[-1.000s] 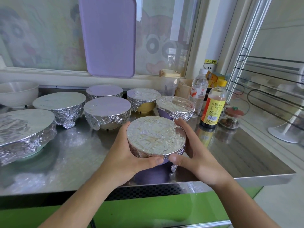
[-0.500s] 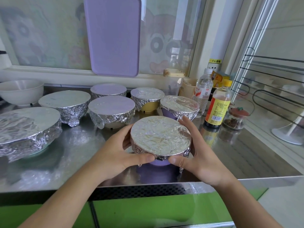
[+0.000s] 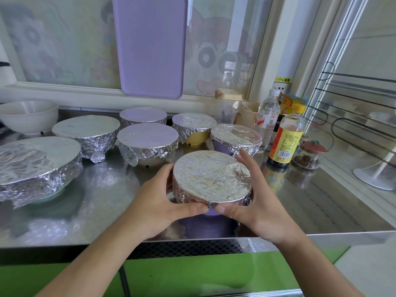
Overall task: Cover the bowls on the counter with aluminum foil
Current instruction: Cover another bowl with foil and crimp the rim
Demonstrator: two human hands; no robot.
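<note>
the steel table (image 3: 102, 202) runs across the scene, its near edge above green cabinet fronts. a purple board (image 3: 151, 46) leans upright against the far window. at the near left sits the largest foil-covered bowl (image 3: 36, 166), wrapped down its sides. behind it to the right is a second wide foil-covered bowl (image 3: 85, 133), and at the far left an uncovered white bowl (image 3: 27, 116). in the middle stand a cream foil-covered bowl (image 3: 147, 142) and, farther back, another covered one (image 3: 143, 115); right of these a yellow foil-covered bowl (image 3: 194, 128) and a purple foil-covered bowl (image 3: 235, 137). at the far right are a clear water bottle (image 3: 266, 116), a yellow-labelled sauce bottle (image 3: 286, 142) and a small jar (image 3: 308, 154) with a red lid.

the small purple bowl (image 3: 211, 211) under a tight foil cover (image 3: 211, 177) is near the table's front edge, right of centre, between both hands. the left hand (image 3: 158, 202) curls round its left side, fingers behind the rim and thumb pressed along the near edge. the right hand (image 3: 255, 204) wraps the right side the same way, fingers (image 3: 244, 159) reaching to the far rim, thumb on the near foil edge. the two thumb tips almost meet at the front, just above the strip of purple that shows below the foil. whether the bowl rests on the table or is lifted slightly cannot be told.
</note>
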